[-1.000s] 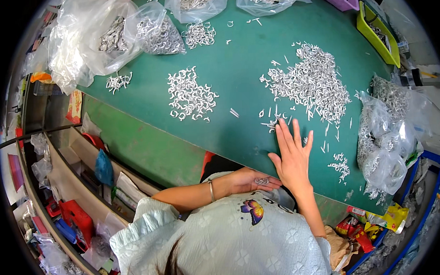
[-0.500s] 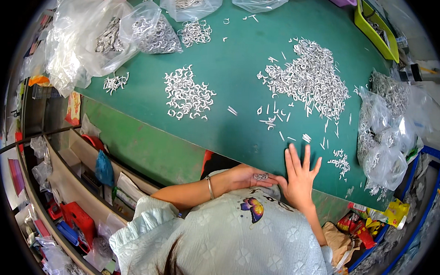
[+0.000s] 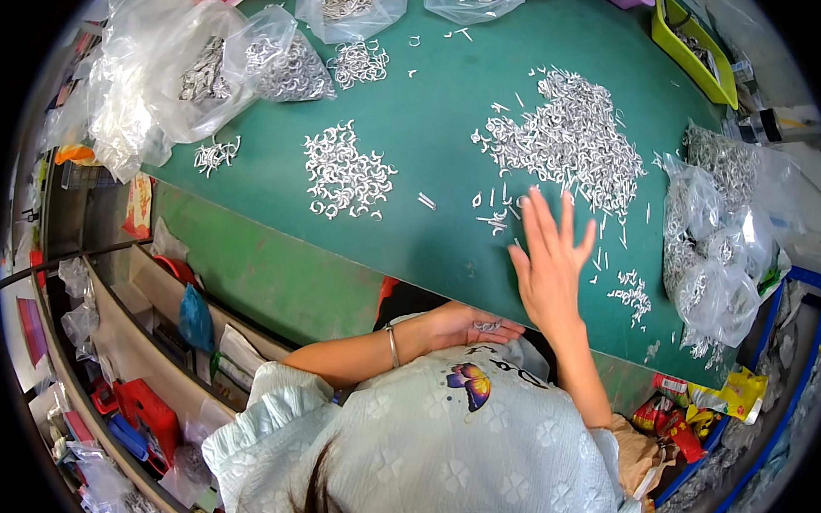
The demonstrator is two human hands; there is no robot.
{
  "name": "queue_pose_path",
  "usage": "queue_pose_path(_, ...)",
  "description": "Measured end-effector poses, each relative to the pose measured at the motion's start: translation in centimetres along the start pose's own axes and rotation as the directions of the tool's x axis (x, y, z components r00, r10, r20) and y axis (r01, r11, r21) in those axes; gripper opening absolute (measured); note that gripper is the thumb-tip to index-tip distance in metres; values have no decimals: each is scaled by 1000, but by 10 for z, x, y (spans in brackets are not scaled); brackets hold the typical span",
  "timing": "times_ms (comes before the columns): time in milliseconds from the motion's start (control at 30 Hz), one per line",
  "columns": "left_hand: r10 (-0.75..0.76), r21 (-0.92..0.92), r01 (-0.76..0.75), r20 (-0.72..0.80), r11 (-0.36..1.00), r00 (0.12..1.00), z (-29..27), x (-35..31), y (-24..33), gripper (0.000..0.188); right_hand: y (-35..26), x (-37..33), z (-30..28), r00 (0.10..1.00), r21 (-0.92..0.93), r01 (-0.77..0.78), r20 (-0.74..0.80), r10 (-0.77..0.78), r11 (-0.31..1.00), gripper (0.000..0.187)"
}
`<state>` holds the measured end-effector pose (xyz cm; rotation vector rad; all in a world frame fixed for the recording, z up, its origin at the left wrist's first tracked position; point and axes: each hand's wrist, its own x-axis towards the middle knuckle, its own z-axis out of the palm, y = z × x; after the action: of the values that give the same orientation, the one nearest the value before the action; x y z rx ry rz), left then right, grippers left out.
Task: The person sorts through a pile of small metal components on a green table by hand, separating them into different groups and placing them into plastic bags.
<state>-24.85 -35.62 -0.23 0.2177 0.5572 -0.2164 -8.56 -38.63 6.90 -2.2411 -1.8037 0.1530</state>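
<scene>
My left hand [image 3: 451, 326] lies palm up at the table's near edge, cupping a few small silvery metal pieces [image 3: 488, 326] on its fingers. Over the green tabletop, my right hand [image 3: 553, 268] is open with its fingers spread, its tips at the near fringe of a large heap of small curved metal pieces [image 3: 576, 133]. Nothing shows in its grasp. Several loose pieces [image 3: 494, 222] lie just left of those fingertips; some are partly hidden by the hand. To the right sits a small cluster of metal bits [image 3: 631, 296].
A second pile of curved pieces [image 3: 346, 173] lies left of centre, with two thin pins [image 3: 427, 201] beside it. Filled plastic bags [image 3: 286, 66] stand at the far left, others [image 3: 718, 246] at the right edge. A yellow-green bin [image 3: 693, 52] sits far right.
My right hand has moved forward, away from my left hand, to the near side of the large heap. My left hand stays at the edge with the pieces.
</scene>
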Motion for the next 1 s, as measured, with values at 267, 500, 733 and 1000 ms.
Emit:
queue_pose_path(267, -9, -37, 8, -16, 999, 1000, -1, -2, 0, 39, 9, -2, -2, 999, 4, 23, 48, -23, 1000, 57)
queue_pose_path(500, 8, -27, -8, -3, 1000, 1000, -3, 1, 0, 38, 19, -5, -1, 994, -82, 46, 101, -38, 996, 61)
queue_pose_path(733, -1, -22, 1, -7, 1000, 1000, 4, -4, 3, 38, 24, -67, -19, 971, -100, -103, 207, 122, 990, 63)
queue_pose_path(1000, -66, -19, 66, -6, 998, 998, 6, 2, 0, 37, 44, -130, -14, 933, -219, -318, 102, 345, 923, 65)
